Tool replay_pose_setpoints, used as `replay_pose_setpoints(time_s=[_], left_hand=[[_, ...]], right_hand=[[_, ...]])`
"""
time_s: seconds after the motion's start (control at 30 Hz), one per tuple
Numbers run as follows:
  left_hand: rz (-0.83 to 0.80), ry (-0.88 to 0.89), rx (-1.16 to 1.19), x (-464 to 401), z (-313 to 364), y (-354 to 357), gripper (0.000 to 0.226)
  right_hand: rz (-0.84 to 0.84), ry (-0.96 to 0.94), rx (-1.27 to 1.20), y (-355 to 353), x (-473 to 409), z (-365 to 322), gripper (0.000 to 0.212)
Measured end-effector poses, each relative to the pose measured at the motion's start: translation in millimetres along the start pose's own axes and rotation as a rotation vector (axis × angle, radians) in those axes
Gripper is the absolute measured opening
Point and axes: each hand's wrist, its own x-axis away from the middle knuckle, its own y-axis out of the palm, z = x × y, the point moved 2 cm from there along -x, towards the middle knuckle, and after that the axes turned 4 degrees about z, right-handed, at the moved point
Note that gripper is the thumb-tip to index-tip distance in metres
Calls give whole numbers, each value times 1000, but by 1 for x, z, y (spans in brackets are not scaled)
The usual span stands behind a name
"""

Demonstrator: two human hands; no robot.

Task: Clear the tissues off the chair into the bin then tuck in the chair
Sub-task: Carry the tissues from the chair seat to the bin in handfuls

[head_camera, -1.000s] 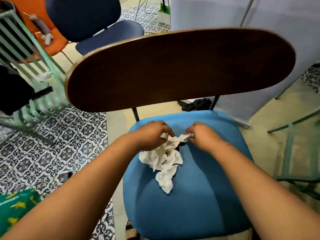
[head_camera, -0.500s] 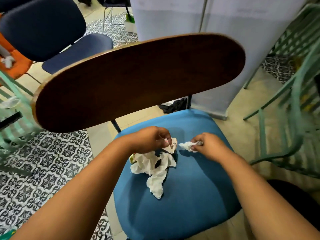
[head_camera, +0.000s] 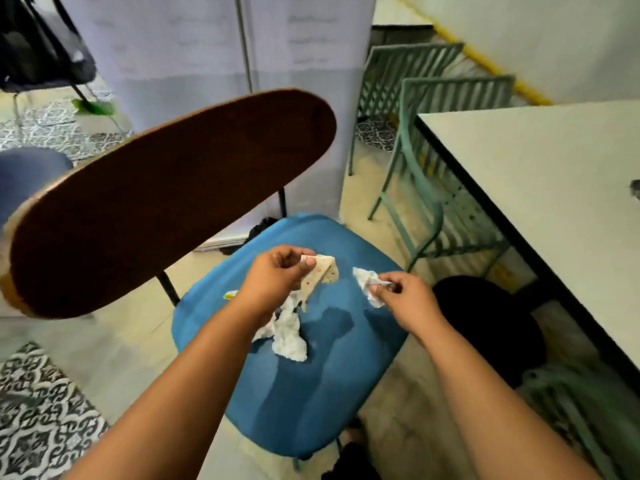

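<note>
The chair has a blue padded seat [head_camera: 311, 393] and a dark wooden backrest [head_camera: 166, 199]. My left hand [head_camera: 277, 275] pinches a folded beige tissue with small coloured dots [head_camera: 320, 275] just above the seat. My right hand [head_camera: 405, 292] pinches a small crumpled white tissue [head_camera: 365, 280] over the seat's right side. More crumpled white tissue [head_camera: 287, 334] hangs under my left hand and lies on the seat. A small yellow-green scrap [head_camera: 230, 295] sits on the seat's left edge, partly hidden by my left forearm. A round black object, perhaps the bin [head_camera: 485, 327], stands on the floor right of the chair.
A pale table with a dark edge [head_camera: 540, 188] fills the right side. Green metal chairs [head_camera: 426, 140] stand behind it. A grey partition [head_camera: 214, 57] rises beyond the backrest. A dark blue chair [head_camera: 31, 168] is at the left, and a patterned rug [head_camera: 38, 417] lies at the lower left.
Both hands have lifted and drawn apart, each with its own tissue. The view has swung right, bringing the table and the black object into sight.
</note>
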Motion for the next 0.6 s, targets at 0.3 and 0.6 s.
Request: replay_pose_setpoints(time_s=[0.3,0.6], left_hand=[[-349,-93,23,98,-14,70,13],[-654,-132,-169,185,-57,180,9]], right_hand=[[418,274,-211,-50,144,72,36],[601,477,-292,-95,273,177,14]])
